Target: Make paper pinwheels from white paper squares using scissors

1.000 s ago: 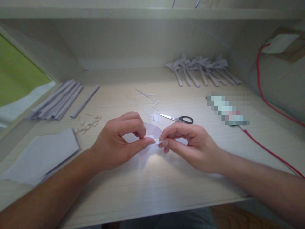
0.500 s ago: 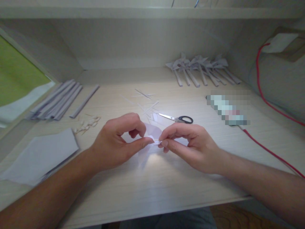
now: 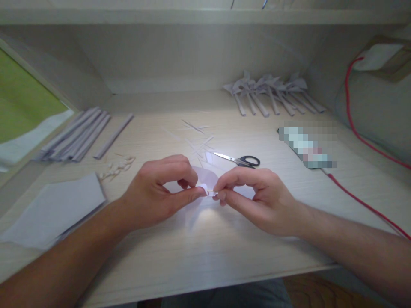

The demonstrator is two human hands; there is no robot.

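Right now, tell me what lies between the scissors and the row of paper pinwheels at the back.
Head view: between the scissors and the paper pinwheels the desk is bare wood; the thin paper slivers lie off to the left.

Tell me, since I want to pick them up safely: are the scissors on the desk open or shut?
Shut. The scissors lie flat on the desk, blades together in one thin point, black handles side by side, beyond the right hand.

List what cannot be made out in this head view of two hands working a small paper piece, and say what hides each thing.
- Paper piece: its shape is hidden by the left hand and right hand, and washed out by glare.
- Object right of the scissors: pixelated, unreadable.
- Bits by the strips: too small to identify.
- Red cable: cut off by the right edge.
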